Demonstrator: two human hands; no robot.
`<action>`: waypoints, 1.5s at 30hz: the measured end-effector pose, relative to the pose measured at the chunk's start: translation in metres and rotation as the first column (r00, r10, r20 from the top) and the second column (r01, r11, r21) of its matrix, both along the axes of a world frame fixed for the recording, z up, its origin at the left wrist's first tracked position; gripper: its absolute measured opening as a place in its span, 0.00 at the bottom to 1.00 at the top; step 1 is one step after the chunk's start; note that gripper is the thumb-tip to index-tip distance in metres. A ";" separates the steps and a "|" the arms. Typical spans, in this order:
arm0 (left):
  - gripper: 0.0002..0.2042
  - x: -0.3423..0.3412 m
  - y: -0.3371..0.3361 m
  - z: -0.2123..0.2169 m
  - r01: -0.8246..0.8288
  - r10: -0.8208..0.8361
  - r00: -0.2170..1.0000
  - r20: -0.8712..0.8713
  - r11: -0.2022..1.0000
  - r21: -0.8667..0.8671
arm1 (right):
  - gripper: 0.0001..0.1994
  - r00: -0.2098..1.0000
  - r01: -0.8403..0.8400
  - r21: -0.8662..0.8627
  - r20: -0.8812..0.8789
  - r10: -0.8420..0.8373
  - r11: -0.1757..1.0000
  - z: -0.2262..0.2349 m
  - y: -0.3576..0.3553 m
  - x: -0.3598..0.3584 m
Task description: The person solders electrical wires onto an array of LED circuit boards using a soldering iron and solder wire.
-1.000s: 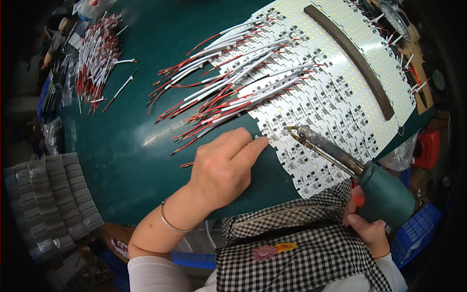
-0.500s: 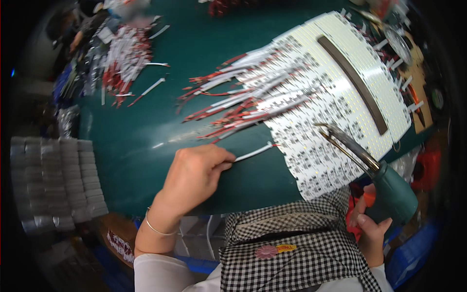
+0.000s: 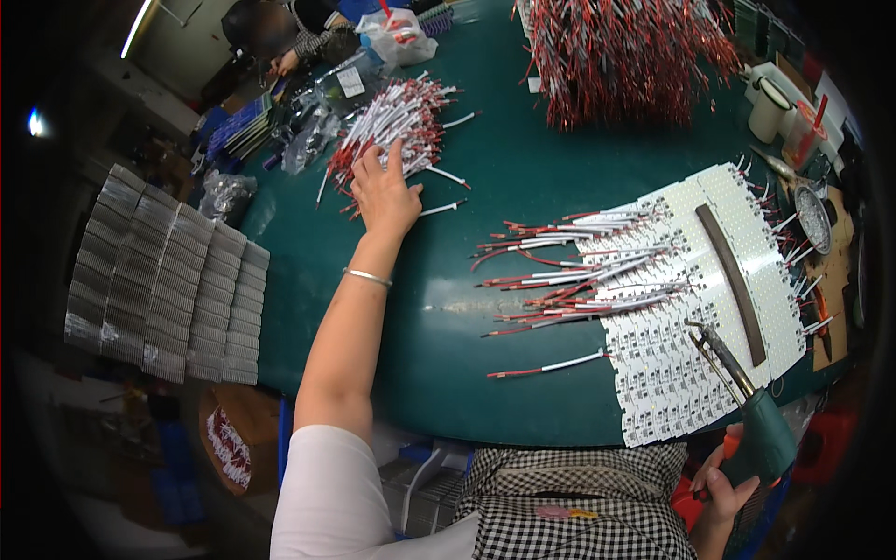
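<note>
At the far left, rows of flat grey strips (image 3: 168, 280) lie stacked side by side next to the green table (image 3: 467, 373). To their right, the left hand (image 3: 383, 191) is stretched far up the table, fingers spread and slightly curled, its fingertips resting on a loose pile of white wires with red ends (image 3: 397, 121); a thin bracelet (image 3: 366, 276) circles the wrist. Further right, a single wire (image 3: 551, 366) lies alone on the table, just beside a white sheet of small circuit strips (image 3: 691, 317) with a fan of wires joined to its left edge and a dark bar (image 3: 733, 280) lying across it. At the lower right, the right hand (image 3: 723, 485) is wrapped tight around the green handle of a soldering iron (image 3: 747, 401), its tip over the sheet.
</note>
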State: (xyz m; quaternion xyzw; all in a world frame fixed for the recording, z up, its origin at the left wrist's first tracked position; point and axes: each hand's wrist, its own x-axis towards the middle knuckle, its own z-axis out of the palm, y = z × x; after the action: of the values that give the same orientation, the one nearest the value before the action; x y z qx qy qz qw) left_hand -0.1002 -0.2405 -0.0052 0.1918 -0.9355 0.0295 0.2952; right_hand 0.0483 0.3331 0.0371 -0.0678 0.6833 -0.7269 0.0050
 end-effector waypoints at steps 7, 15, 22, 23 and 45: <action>0.27 -0.032 -0.039 -0.014 -0.079 0.087 0.995 0.058 0.990 -0.119 | 0.32 0.999 0.039 0.002 0.001 -0.039 0.999 0.004 0.002 0.003; 0.10 -0.010 -0.031 -0.017 0.202 -0.198 0.979 0.038 0.960 -0.193 | 0.33 0.993 0.114 -0.018 0.045 -0.113 0.993 -0.005 0.006 0.007; 0.21 0.025 -0.015 -0.006 0.282 -0.278 0.954 0.114 0.959 -0.022 | 0.34 0.994 0.028 0.002 0.103 -0.028 1.000 -0.009 0.010 0.002; 0.21 0.029 -0.014 -0.006 0.281 -0.280 0.955 0.096 0.960 0.004 | 0.29 0.993 -0.038 0.013 0.109 0.037 0.999 -0.001 0.011 0.004; 0.08 0.034 0.055 0.027 0.359 -0.362 0.932 -0.017 0.917 0.176 | 0.34 0.995 0.060 -0.032 0.086 -0.057 0.998 -0.007 0.009 0.005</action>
State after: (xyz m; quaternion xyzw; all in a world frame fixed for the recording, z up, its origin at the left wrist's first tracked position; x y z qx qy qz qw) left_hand -0.0666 -0.1859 0.0220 0.0413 -0.9561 -0.1064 0.2699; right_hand 0.0531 0.3425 0.0298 -0.0168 0.6714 -0.7408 0.0117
